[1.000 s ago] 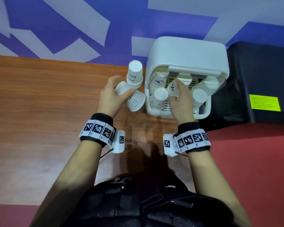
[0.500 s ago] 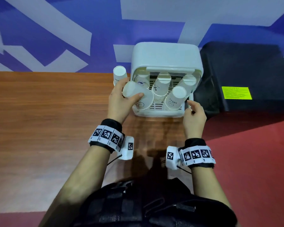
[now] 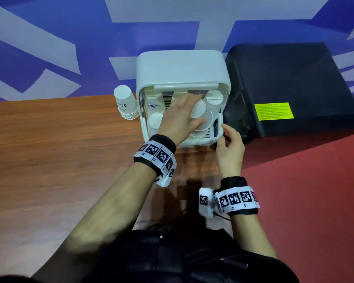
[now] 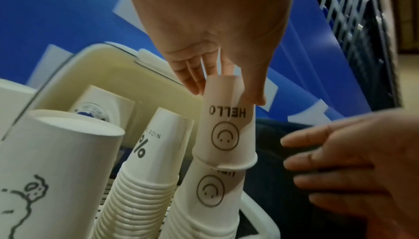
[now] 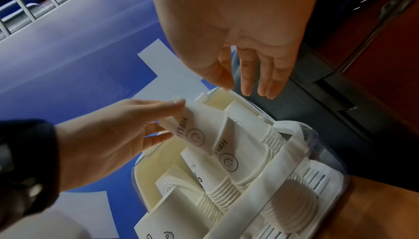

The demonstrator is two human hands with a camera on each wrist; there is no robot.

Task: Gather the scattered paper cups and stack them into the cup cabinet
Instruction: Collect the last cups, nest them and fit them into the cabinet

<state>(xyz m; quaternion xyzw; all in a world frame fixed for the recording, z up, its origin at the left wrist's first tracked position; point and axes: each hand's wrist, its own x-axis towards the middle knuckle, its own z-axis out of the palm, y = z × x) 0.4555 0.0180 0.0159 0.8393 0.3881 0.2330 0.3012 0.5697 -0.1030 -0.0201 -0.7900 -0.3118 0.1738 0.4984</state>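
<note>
Left hand (image 3: 178,117) grip — fingers and thumb pinch an inverted paper cup (image 4: 226,122) atop a stack in the cup cabinet (image 3: 182,66). Right hand (image 3: 230,148) grip — fingers relaxed, holding nothing, beside the cabinet's right wall at the worktop (image 3: 49,150) far edge.

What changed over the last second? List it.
The left hand carried a HELLO cup from the table into the cabinet and now lowers it onto the matching stack. The right hand left the cups and went to the cabinet's right edge. The cup stack beside the cabinet stayed.
</note>
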